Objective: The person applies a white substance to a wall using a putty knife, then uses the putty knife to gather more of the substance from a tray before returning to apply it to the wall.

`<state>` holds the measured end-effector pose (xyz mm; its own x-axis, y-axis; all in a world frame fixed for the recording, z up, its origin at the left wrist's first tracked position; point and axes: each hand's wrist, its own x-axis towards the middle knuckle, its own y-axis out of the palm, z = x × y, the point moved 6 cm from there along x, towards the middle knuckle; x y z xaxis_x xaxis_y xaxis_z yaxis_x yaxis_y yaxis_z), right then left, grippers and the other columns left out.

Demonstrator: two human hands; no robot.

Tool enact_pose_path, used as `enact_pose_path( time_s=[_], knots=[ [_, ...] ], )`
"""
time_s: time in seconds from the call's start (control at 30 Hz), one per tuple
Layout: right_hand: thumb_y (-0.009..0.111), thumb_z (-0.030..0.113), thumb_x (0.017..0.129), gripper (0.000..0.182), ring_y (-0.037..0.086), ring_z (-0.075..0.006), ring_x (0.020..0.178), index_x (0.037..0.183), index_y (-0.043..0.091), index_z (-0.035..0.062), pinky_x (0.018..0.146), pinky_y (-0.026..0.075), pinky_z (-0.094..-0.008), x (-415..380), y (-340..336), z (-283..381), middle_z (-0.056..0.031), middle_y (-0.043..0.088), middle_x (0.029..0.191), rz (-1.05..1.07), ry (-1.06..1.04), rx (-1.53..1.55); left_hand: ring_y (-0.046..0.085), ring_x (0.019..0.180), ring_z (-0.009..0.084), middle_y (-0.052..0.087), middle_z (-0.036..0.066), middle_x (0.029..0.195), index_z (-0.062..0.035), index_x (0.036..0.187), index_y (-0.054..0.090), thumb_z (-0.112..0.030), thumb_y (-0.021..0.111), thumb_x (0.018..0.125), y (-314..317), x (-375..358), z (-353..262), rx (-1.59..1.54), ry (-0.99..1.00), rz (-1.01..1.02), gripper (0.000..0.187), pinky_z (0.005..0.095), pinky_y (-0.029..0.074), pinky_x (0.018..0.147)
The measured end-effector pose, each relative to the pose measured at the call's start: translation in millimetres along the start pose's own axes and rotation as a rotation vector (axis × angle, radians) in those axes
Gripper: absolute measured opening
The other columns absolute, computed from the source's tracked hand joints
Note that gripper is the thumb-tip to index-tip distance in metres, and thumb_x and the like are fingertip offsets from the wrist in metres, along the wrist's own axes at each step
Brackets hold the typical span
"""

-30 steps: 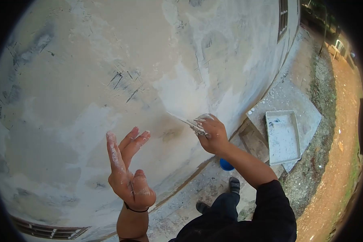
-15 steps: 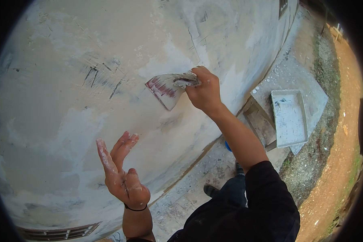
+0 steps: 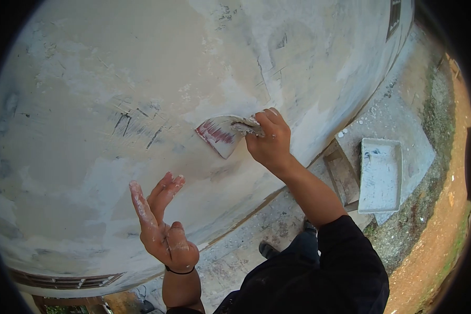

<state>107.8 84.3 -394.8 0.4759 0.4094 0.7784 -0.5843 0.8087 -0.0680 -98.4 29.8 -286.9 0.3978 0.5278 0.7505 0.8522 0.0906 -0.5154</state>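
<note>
Right hand (image 3: pixel 270 137) was curled firmly around the handle of a putty-caked scraper (image 3: pixel 217 135), against or just off the wall (image 3: pixel 89 89); from my feed I couldn't tell whether the edge touched. The scraper's long axis ran leftward from the fist, dipping slightly, its broad red-streaked edge facing the dark scratches (image 3: pixel 136 125) on the plaster. Left hand (image 3: pixel 170 238), lower left and well apart, had its smeared fingers spread, and I saw nothing held; the right was plainly nearer the blade. White-coated tray (image 3: pixel 380 180) sat off to the right.
</note>
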Motion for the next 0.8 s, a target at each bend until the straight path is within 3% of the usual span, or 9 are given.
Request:
enact_pose_path(
  time_s=[0.33,0.43,0.5,0.63,0.7,0.8],
  knots=[
    [0.064,-0.003,0.055,0.022,0.049,-0.0318,0.065,0.069,0.048,0.0021,0.056,0.040,-0.0403,16,-44,-26,-0.0123,0.049,0.068,-0.027,-0.021,-0.162,0.056,0.107,0.0406,0.063,0.027,0.099,0.0117,0.138,0.019,-0.003,0.035,0.060,0,1,-6,-0.040,-0.098,-0.121,0.081,0.0489,0.033,0.101],
    [0.065,-0.002,0.056,0.022,0.051,-0.0314,0.068,0.072,0.051,0.0013,0.058,0.043,-0.0389,16,-64,-25,-0.0132,0.051,0.071,-0.007,-0.002,-0.185,0.056,0.107,0.0406,0.063,0.027,0.100,0.0134,0.137,0.021,-0.002,0.036,0.058,11,3,-9,-0.027,-0.069,-0.068,0.082,0.0486,0.032,0.102],
    [0.067,-0.001,0.058,0.025,0.054,-0.0322,0.071,0.082,0.057,-0.0001,0.063,0.045,-0.0378,10,-72,-25,-0.0146,0.056,0.076,0.041,0.126,-0.034,0.056,0.107,0.0407,0.063,0.027,0.099,0.0144,0.136,0.021,-0.002,0.036,0.057,15,2,-6,-0.080,-0.134,-0.080,0.082,0.0482,0.032,0.102],
    [0.066,-0.002,0.061,0.034,0.057,-0.0341,0.074,0.094,0.060,-0.0024,0.068,0.048,-0.0374,2,-81,-1,-0.0166,0.058,0.082,0.021,0.117,-0.038,0.056,0.107,0.0404,0.063,0.027,0.099,0.0144,0.136,0.022,-0.003,0.037,0.058,12,0,-3,-0.084,-0.125,-0.075,0.081,0.0481,0.032,0.102],
    [0.065,-0.003,0.061,0.039,0.058,-0.0365,0.074,0.099,0.060,-0.0039,0.069,0.048,-0.0390,-10,-68,22,-0.0178,0.059,0.085,-0.117,-0.054,-0.193,0.056,0.107,0.0401,0.063,0.028,0.099,0.0134,0.136,0.021,-0.005,0.037,0.059,9,2,-5,-0.099,-0.059,-0.073,0.081,0.0481,0.031,0.103],
    [0.064,-0.004,0.060,0.040,0.057,-0.0373,0.076,0.100,0.060,-0.0047,0.072,0.049,-0.0401,-34,-26,36,-0.0195,0.058,0.086,-0.145,-0.083,-0.189,0.056,0.106,0.0405,0.063,0.029,0.098,0.0123,0.138,0.019,-0.006,0.036,0.060,0,-1,-6,-0.142,0.007,-0.026,0.081,0.0482,0.031,0.103]
  ],
)
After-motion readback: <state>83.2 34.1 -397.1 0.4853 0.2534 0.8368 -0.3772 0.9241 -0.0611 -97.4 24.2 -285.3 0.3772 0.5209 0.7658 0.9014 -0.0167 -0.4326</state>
